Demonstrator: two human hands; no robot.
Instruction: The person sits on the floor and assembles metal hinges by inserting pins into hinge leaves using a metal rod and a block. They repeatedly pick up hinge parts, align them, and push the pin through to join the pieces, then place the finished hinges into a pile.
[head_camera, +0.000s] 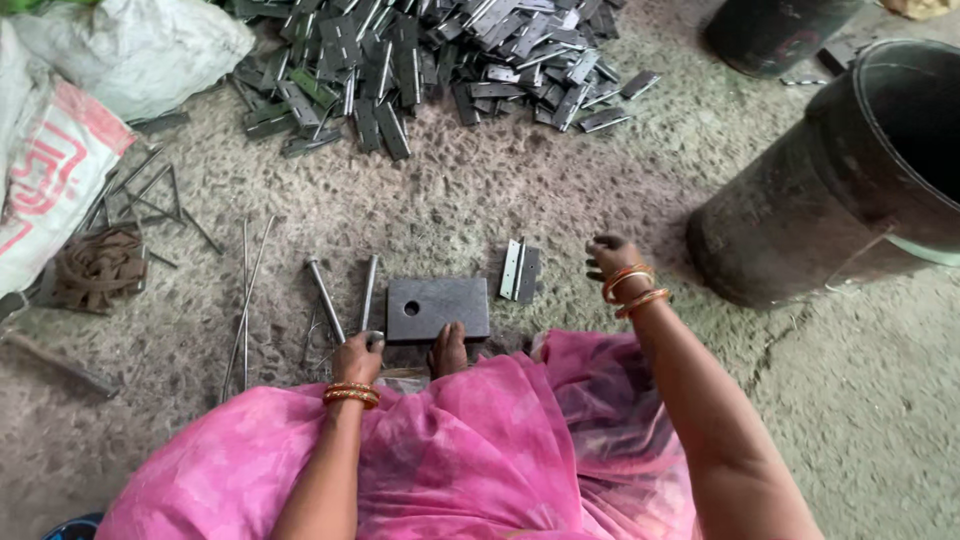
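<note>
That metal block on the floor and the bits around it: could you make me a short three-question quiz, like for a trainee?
1. True or false: the metal block has a round hole near one corner.
2. Which hand is at the upright rod beside the block? A) left hand B) right hand
3. Fill in: the folded hinge lies between the block and the ____ hand.

Key
1. True; the hole is at its upper left.
2. A; the grip itself is too small to judge.
3. Right; that hand hovers beside the hinge, fingers curled.
</note>
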